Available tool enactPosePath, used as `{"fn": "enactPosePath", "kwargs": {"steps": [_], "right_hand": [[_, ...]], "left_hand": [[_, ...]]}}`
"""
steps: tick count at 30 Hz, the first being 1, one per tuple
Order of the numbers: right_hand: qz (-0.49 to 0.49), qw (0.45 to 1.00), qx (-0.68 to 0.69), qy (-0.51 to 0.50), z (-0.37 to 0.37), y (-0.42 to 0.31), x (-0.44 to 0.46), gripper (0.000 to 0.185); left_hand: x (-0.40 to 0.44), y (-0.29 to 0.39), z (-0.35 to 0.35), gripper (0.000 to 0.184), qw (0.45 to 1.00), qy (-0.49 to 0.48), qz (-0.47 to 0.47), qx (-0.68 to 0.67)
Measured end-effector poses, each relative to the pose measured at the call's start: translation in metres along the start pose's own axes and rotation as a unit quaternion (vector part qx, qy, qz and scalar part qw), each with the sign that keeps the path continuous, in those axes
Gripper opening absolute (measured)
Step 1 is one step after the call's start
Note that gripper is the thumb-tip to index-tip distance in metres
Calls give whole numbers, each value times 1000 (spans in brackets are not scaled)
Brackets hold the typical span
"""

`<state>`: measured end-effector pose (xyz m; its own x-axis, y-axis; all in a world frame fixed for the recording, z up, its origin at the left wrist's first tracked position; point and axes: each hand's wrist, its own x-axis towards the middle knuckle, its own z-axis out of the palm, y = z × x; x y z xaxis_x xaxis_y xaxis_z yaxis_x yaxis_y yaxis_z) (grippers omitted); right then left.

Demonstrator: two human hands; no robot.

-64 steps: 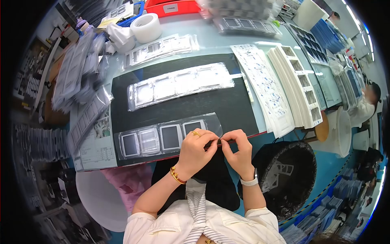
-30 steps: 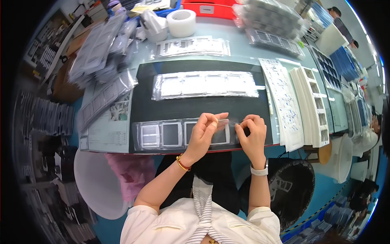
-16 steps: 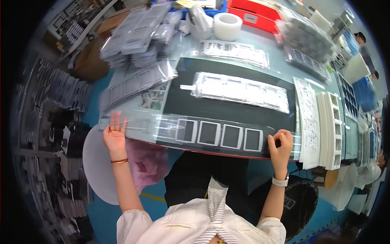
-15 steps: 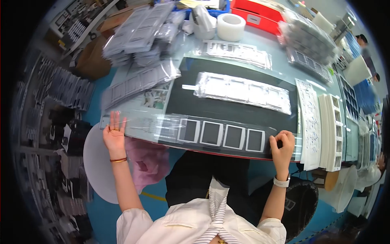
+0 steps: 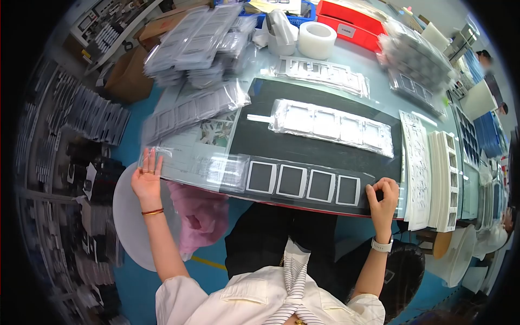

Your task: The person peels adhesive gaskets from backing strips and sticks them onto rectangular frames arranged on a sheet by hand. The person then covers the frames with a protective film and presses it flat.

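Four white-rimmed frames [image 5: 304, 183] in a clear glossy sleeve [image 5: 292, 182] lie lower centre on a matte black mat [image 5: 255, 142]. L hand [image 5: 146, 183], mid-left: palm up, fingers straight, slightly spread; contact unclear. R hand [image 5: 385, 197], lower right: fingers curled, thumb & index tips close, nr sleeve's R end; can't tell if pinching it.

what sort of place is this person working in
Likely a factory packing or assembly workshop, judging by the piled clear plastic sleeves, thick translucent white roll and bright red plastic bin.
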<state>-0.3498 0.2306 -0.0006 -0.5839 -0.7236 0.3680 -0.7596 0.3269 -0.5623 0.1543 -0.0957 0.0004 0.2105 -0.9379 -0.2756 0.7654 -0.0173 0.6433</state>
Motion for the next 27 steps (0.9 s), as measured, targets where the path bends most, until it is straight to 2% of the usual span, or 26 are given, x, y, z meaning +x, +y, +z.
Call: {"fn": "enactPosePath", "kwargs": {"steps": [1,3,4,8,10,11,13,14,15,16,17,19,22,27], "right_hand": [[-7,1000,12,0,-1,0,0,20],[-17,999,31,4,-3,0,1,19],[-25,999,36,6,-5,-2,1,20],[-25,999,35,11,-10,-6,1,21],[-26,998,51,-9,-16,2,-4,21],[-2,997,80,-15,-20,3,-6,19],[51,990,132,-3,-37,2,-7,15],[62,991,115,30,-47,10,-8,14],[72,991,98,60,-55,21,-8,14],[49,992,55,100,-64,38,-6,13],[67,989,15,132,-73,49,-4,14],[-13,967,-155,202,-85,70,4,17],[82,962,-230,125,-88,102,-5,24],[171,968,-157,92,-100,106,0,24]], "left_hand": [[1,3,-4,27,1000,-8,-12,-8],[35,19,-45,28,968,-227,-98,-37],[53,26,-65,30,930,-335,-144,-54],[76,55,-73,34,921,-359,-151,-18],[121,79,-103,39,865,-472,-166,-27],[123,85,-102,40,843,-522,-126,-27],[114,95,-103,40,838,-538,-76,-60],[47,71,-37,40,946,-312,90,-16],[-20,47,29,40,976,-24,190,100],[-22,45,29,40,973,-35,205,100],[-24,43,29,41,969,-47,220,99],[-13,41,21,40,962,-86,225,129],[-10,31,20,39,951,-144,217,167],[-22,7,36,36,924,-244,185,229]]}}
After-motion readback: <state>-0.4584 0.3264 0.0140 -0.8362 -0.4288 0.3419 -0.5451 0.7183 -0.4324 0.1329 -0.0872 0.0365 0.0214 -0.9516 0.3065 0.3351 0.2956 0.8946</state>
